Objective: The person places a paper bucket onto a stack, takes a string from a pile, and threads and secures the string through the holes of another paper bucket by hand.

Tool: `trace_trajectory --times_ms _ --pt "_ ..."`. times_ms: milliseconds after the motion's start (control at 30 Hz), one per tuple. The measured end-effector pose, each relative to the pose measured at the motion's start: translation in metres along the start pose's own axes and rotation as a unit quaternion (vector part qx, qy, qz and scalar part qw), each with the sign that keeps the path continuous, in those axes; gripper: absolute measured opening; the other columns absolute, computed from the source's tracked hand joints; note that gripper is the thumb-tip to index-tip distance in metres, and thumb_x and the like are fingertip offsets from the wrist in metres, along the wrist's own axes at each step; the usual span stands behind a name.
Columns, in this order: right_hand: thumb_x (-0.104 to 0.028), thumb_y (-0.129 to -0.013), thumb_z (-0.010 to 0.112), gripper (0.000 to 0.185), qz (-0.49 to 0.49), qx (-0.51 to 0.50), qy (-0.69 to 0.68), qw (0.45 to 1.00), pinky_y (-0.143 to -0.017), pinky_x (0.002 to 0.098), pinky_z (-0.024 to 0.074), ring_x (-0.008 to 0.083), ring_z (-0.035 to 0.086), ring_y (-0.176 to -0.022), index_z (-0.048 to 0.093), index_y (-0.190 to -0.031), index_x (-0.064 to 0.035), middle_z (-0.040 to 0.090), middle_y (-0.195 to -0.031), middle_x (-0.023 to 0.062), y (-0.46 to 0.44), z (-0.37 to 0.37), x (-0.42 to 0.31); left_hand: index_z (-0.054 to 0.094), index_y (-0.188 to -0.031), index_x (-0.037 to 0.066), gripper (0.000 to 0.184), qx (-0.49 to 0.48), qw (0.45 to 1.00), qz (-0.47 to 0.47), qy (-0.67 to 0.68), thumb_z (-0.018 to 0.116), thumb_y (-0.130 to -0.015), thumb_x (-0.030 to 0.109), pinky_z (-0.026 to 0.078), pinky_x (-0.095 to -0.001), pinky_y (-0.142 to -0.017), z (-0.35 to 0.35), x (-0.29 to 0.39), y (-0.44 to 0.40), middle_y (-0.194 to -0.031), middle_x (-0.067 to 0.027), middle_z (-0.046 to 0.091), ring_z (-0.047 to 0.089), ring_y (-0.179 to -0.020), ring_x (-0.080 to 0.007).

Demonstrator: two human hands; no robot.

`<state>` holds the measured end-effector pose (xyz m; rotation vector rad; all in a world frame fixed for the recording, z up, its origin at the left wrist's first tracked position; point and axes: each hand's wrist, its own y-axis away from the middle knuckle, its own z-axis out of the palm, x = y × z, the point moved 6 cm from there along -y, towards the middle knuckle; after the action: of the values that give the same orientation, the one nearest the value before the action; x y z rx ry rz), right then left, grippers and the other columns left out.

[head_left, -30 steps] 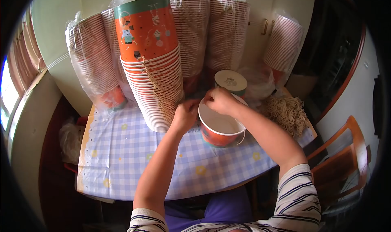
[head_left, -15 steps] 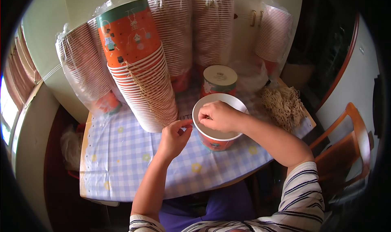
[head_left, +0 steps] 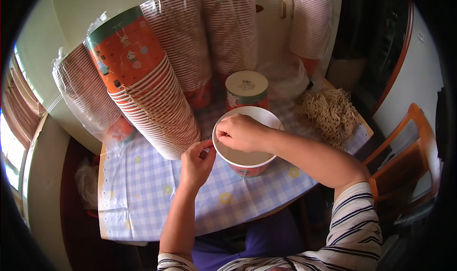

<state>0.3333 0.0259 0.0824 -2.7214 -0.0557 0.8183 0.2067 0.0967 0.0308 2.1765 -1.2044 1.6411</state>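
A white-lined paper bucket (head_left: 247, 168) with an orange and green printed outside stands upright on the table in front of me. My right hand (head_left: 240, 132) reaches over the rim, its fingers pinched together against the inner left wall. Outside that same wall, just below the rim, my left hand (head_left: 196, 162) has its thumb and fingertips closed together. Whatever lies between the fingers of either hand is hidden or too small to make out. Left of the bucket leans a tall nested stack of matching buckets (head_left: 154, 102), with tan cords (head_left: 154, 114) hanging down its side.
Behind the bucket is an upside-down bucket (head_left: 246, 84). A heap of tan cords (head_left: 329, 116) lies at the table's right end. Plastic-wrapped bucket stacks (head_left: 231, 30) line the back. A checked tablecloth (head_left: 157, 195) covers the table, and a wooden chair (head_left: 404, 166) stands at right.
The view has shifted slightly, so the bucket and both hands appear a little further left. The hands keep nearly the same pose at the bucket's left wall.
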Motion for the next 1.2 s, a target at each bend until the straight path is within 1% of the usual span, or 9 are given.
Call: trace_trajectory --times_ms 67,400,700,767,867,967,1100,1167,1200 --pt "-0.007 -0.078 0.057 0.011 -0.016 0.009 0.01 1.0 -0.07 0.0384 0.0494 0.0287 0.063 -0.076 0.064 -0.081 0.0012 0.065 -0.081 0.0138 0.0 0.001 0.001 0.068 -0.1 -0.001 0.019 -0.001 1.0 -0.005 0.003 0.066 -0.082 0.005 0.044 -0.0239 -0.054 0.001 -0.001 0.0 -0.073 -0.0058 0.062 0.053 -0.057 -0.0077" --pt "-0.006 -0.077 0.057 0.01 -0.001 0.004 0.003 1.0 -0.071 0.0387 0.05 0.0292 0.064 -0.077 0.064 -0.08 0.0014 0.066 -0.081 0.0145 -0.001 0.003 0.001 0.069 -0.099 0.0 0.019 -0.003 1.0 -0.013 -0.01 0.066 -0.081 0.005 0.045 -0.0243 -0.054 -0.001 -0.001 0.0 -0.071 -0.0053 0.061 0.054 -0.056 -0.0079" --pt "-0.006 -0.077 0.058 0.011 0.012 0.009 -0.01 1.0 -0.071 0.0388 0.0503 0.0296 0.064 -0.077 0.064 -0.08 0.0012 0.066 -0.081 0.0149 -0.001 0.007 0.005 0.069 -0.099 0.0 0.018 0.001 1.0 -0.001 -0.013 0.065 -0.081 0.005 0.045 -0.0246 -0.054 -0.001 0.001 -0.001 -0.07 -0.005 0.061 0.054 -0.057 -0.008" --pt "-0.006 -0.076 0.058 0.01 0.019 0.003 -0.018 1.0 -0.071 0.0388 0.0504 0.0295 0.064 -0.077 0.064 -0.079 0.0012 0.066 -0.081 0.0151 -0.001 0.008 0.005 0.069 -0.098 0.0 0.018 0.002 1.0 0.009 -0.01 0.065 -0.081 0.004 0.045 -0.0251 -0.055 -0.002 0.005 -0.002 -0.071 -0.006 0.061 0.055 -0.058 -0.0091" --pt "-0.008 -0.079 0.055 0.017 0.013 -0.003 -0.017 1.0 -0.074 0.0415 0.0523 0.0308 0.067 -0.079 0.07 -0.083 -0.0028 0.069 -0.082 0.0162 -0.002 0.009 0.003 0.069 -0.097 -0.001 0.017 0.007 0.999 0.035 -0.027 0.065 -0.081 0.004 0.046 -0.0262 -0.056 -0.002 0.007 -0.005 -0.072 -0.0082 0.063 0.057 -0.059 -0.0117" --pt "-0.008 -0.078 0.056 0.015 0.016 0.0 -0.021 1.0 -0.073 0.0407 0.0524 0.0299 0.067 -0.078 0.07 -0.082 -0.0029 0.069 -0.081 0.0156 -0.002 0.009 0.003 0.069 -0.094 -0.001 0.015 0.016 0.997 0.057 -0.042 0.065 -0.081 0.004 0.047 -0.0272 -0.057 -0.001 0.008 -0.006 -0.073 -0.0105 0.064 0.059 -0.06 -0.0142" --pt "-0.011 -0.08 0.059 0.016 0.053 -0.029 -0.045 0.997 -0.074 0.0384 0.0521 0.0273 0.067 -0.08 0.068 -0.089 -0.0016 0.069 -0.085 0.0143 0.0 0.008 0.003 0.068 -0.089 -0.002 0.011 0.028 0.993 0.086 -0.073 0.065 -0.08 0.004 0.048 -0.028 -0.058 -0.004 0.017 -0.004 -0.074 -0.0119 0.065 0.061 -0.061 -0.0156" --pt "-0.013 -0.081 0.061 0.02 0.069 -0.028 -0.086 0.993 -0.074 0.0367 0.0518 0.0247 0.067 -0.081 0.066 -0.096 -0.0006 0.069 -0.088 0.0129 0.004 0.005 0.005 0.067 -0.088 -0.003 0.01 0.019 0.997 0.057 -0.046 0.065 -0.081 0.004 0.049 -0.0276 -0.058 -0.005 0.01 -0.004 -0.074 -0.0098 0.066 0.061 -0.062 -0.0145" --pt "-0.014 -0.082 0.062 0.023 0.096 -0.047 -0.115 0.988 -0.074 0.0355 0.0515 0.0234 0.066 -0.082 0.065 -0.099 0.0003 0.069 -0.088 0.0122 0.007 0.003 0.006 0.067 -0.087 -0.003 0.01 0.016 0.998 0.042 -0.032 0.064 -0.081 0.004 0.049 -0.0274 -0.058 -0.007 0.005 -0.003 -0.074 -0.0088 0.066 0.061 -0.062 -0.0139"
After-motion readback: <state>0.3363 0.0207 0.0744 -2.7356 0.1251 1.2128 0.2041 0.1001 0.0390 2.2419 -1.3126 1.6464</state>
